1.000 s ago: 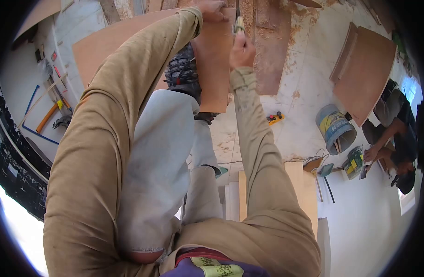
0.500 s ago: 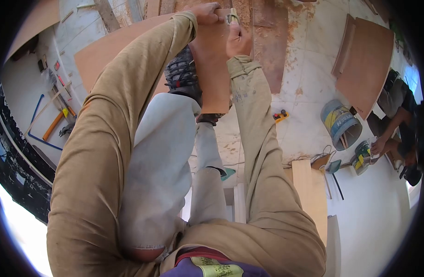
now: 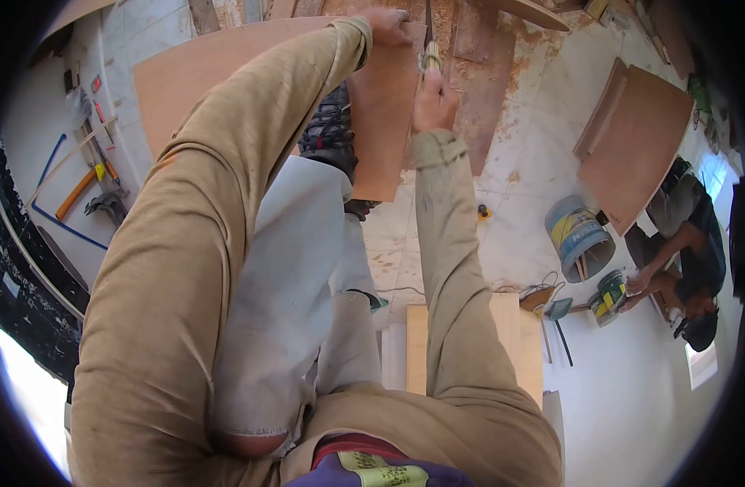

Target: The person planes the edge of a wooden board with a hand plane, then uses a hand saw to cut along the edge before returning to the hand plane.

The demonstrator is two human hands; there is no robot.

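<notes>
A reddish-brown plywood sheet (image 3: 381, 122) lies in front of me, its narrow part toward my feet and a dark laced shoe (image 3: 328, 134) resting against it. At the sheet's far edge, my left hand (image 3: 389, 26) grips it with bent fingers. Closed around the pale wooden handle of a tool with a narrow dark blade (image 3: 431, 55) is my right hand (image 3: 435, 101). That blade points away from me, beside the sheet's right edge; its far end leaves the view.
Brown boards (image 3: 490, 81) with sawdust lie to the right. Farther right are a blue bucket (image 3: 579, 235), a green can (image 3: 609, 296), another plywood sheet (image 3: 636, 138) and a crouching person (image 3: 689, 252). A hammer with an orange handle (image 3: 76, 193) lies left.
My right hand and the tool have moved nearer to me and slightly right, showing more of the blade. My left hand stays at the sheet's far edge. The view has shifted slightly.
</notes>
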